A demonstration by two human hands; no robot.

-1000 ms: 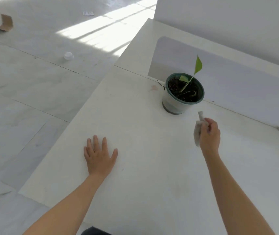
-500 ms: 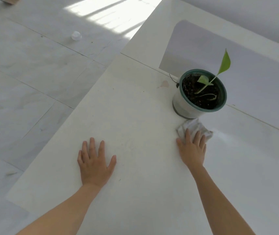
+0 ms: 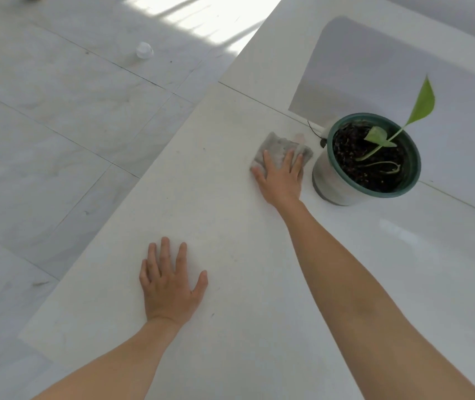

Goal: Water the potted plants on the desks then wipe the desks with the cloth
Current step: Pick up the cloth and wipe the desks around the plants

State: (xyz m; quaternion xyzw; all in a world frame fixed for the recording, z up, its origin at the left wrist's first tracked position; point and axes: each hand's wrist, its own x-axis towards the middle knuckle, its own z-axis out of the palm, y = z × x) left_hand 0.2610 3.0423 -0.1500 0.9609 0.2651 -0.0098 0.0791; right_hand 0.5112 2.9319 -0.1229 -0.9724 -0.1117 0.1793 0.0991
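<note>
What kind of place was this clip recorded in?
Probably a sparse office or workroom: a white desk backed by a pale divider panel, a potted plant on it, and a light tiled floor alongside.

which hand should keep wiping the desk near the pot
Right. The right hand lies flat on the cloth, pressing it to the desk just left of the potted plant. The left hand rests flat on bare desk nearer the person, with no cloth.
</note>
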